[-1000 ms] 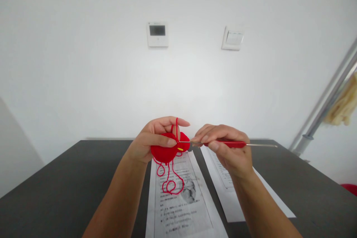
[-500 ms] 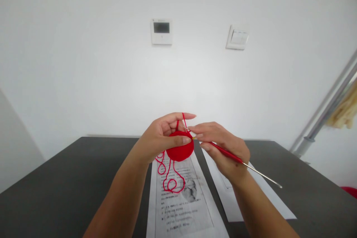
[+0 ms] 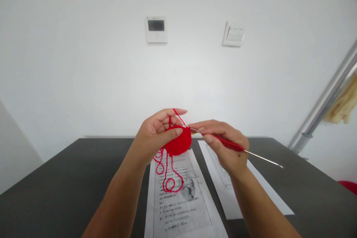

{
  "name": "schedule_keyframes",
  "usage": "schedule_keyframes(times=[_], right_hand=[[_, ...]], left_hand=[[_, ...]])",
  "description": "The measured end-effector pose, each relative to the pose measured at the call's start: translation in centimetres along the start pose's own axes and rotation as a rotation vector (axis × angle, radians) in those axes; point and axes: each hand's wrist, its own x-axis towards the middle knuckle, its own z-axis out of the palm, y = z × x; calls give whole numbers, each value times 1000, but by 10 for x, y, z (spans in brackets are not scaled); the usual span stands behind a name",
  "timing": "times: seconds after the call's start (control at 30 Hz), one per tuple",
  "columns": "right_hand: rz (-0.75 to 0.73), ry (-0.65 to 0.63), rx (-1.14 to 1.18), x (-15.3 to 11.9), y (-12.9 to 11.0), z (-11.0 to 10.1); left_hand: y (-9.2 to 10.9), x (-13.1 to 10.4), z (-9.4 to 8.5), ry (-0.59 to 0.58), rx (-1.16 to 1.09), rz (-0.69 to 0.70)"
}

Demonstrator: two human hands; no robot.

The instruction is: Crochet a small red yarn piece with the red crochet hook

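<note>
A round piece of red crochet work (image 3: 178, 143) is pinched under the thumb of my left hand (image 3: 156, 130). Red yarn (image 3: 178, 116) runs over my raised left index finger and down to the top edge of the piece. My right hand (image 3: 227, 143) grips a crochet hook (image 3: 227, 144) by its red handle. The hook's metal tip reaches the upper right edge of the crochet work, near the yarn. Its other metal end points out to the right. Something small and yellow (image 3: 193, 133) shows at the piece's right edge. Loose yarn loops (image 3: 173, 184) hang below.
Two printed sheets lie on the dark table (image 3: 69, 186): a left sheet (image 3: 178, 212) under the yarn loops and a right sheet (image 3: 264, 193) beneath my right forearm. Behind is a white wall with a control panel (image 3: 156, 37) and a switch (image 3: 234, 36). A grey pole (image 3: 323, 111) leans at right.
The hook has drawn back slightly and its tip shows more at the work's edge, its rear end raised. The yarn over my left index finger slants more. The view has shifted slightly.
</note>
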Motion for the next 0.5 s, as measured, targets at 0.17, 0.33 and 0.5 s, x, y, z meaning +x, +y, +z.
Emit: schedule_keyframes(times=[0.17,0.33,0.5], right_hand=[[74,-17,163,0,3,-2],[94,-8,238,1,6,-2],[120,-15,262,1,7,-5]], left_hand=[[2,-1,1,29,43,6],[3,-2,1,25,80,9],[5,-4,3,74,133,22]])
